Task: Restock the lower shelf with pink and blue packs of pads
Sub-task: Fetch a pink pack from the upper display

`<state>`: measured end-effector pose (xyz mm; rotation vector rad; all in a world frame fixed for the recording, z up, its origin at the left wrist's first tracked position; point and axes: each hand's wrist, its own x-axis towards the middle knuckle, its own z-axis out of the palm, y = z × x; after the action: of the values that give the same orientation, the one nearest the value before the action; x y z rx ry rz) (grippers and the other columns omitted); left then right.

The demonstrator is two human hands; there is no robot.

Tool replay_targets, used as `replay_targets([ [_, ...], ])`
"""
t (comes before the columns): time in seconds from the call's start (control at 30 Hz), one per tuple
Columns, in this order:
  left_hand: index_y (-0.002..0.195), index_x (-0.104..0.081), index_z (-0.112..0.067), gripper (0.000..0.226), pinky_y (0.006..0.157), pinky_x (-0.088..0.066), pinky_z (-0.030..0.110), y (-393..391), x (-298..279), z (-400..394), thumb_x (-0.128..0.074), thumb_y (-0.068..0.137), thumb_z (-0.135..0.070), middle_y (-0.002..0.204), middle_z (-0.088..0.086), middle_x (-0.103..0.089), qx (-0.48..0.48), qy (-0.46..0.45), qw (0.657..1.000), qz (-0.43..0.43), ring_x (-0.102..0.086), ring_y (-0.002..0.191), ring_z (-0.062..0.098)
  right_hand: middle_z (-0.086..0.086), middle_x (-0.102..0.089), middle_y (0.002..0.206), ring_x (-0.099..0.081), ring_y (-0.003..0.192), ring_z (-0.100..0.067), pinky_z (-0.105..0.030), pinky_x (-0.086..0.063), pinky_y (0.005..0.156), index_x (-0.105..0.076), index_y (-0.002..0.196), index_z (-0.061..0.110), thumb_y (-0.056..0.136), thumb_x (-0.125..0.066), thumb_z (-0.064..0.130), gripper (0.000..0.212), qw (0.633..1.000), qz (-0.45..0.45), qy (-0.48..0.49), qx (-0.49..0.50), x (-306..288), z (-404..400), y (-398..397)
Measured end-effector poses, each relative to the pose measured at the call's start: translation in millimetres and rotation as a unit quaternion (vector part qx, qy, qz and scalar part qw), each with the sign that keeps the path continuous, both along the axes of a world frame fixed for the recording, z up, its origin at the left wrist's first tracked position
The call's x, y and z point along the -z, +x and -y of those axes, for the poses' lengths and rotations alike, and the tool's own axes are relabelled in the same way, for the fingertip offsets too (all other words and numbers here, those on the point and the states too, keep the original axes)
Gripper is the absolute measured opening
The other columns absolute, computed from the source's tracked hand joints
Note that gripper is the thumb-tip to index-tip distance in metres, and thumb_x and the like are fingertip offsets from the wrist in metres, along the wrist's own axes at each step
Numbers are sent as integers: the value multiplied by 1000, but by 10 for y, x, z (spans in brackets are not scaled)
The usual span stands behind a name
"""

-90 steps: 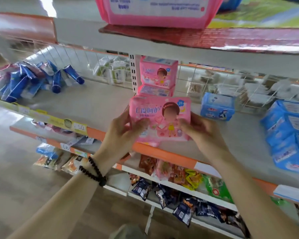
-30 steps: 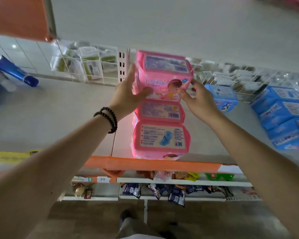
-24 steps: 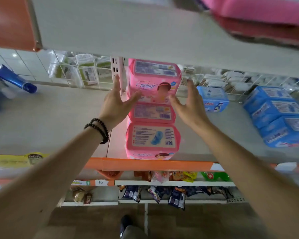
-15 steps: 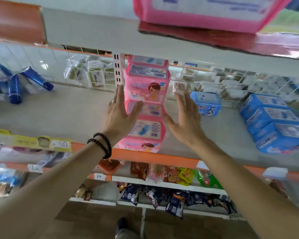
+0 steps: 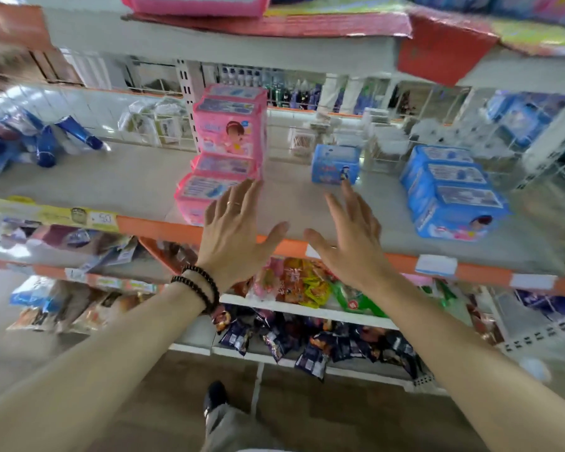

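Several pink packs of pads (image 5: 229, 135) stand stacked and in a row on the grey shelf (image 5: 137, 181), running from the wire back to the front edge. My left hand (image 5: 235, 233), fingers spread and empty, hovers just right of the front pink pack (image 5: 196, 194). My right hand (image 5: 349, 233) is also spread and empty, over the shelf's orange front edge. A single small blue pack (image 5: 335, 164) sits further back, just beyond my right fingertips. A stack of blue packs (image 5: 450, 190) lies at the right.
Blue tubes (image 5: 46, 141) lie in a heap at the shelf's left. A big pink pack (image 5: 196, 3) rests on the shelf above. Snack bags (image 5: 294, 285) fill the shelves below. Price labels (image 5: 79, 218) line the front edge. My shoe (image 5: 214, 396) shows on the floor.
Both hands have let go of the pink stack and pulled back toward the shelf's front edge, moving right of the packs. The view has swung slightly left and up.
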<state>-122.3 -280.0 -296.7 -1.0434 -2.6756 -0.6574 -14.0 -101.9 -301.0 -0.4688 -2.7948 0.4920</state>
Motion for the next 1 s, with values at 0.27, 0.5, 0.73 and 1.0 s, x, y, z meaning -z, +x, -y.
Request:
replay_targets([
  [0.27,151,-33,-24,78,118,-25,57,382,69,-235,-36,89,-70,160,3,-31,51,-38,998,-23,-28,147,31,-1,0,168,1,153,-24,-52,-9,119,-23,155,25,95,-44,62,73,1000,6,-2,20,33,-186,575],
  [0.5,156,-21,-25,81,119,-21,53,428,56,-389,-35,89,-70,164,2,-23,106,-61,992,-32,-24,148,29,0,2,168,1,153,-25,-54,-10,119,-25,155,26,92,-39,67,76,998,21,-15,61,-26,-270,823],
  [0.73,154,-24,-24,81,118,-25,57,340,-258,-355,-37,89,-70,161,3,-27,122,-30,991,-56,-27,147,30,0,-8,167,-7,153,-27,-56,-14,118,-34,152,25,88,-37,67,77,996,-54,4,75,-322,-253,769],
  [1.0,152,-32,-22,77,116,-29,54,344,-690,-351,-47,89,-64,159,1,-32,108,36,988,-105,-33,144,28,3,-26,163,-24,148,-26,-53,-28,115,-42,147,27,90,-46,59,65,987,-136,29,79,-649,-231,559],
])
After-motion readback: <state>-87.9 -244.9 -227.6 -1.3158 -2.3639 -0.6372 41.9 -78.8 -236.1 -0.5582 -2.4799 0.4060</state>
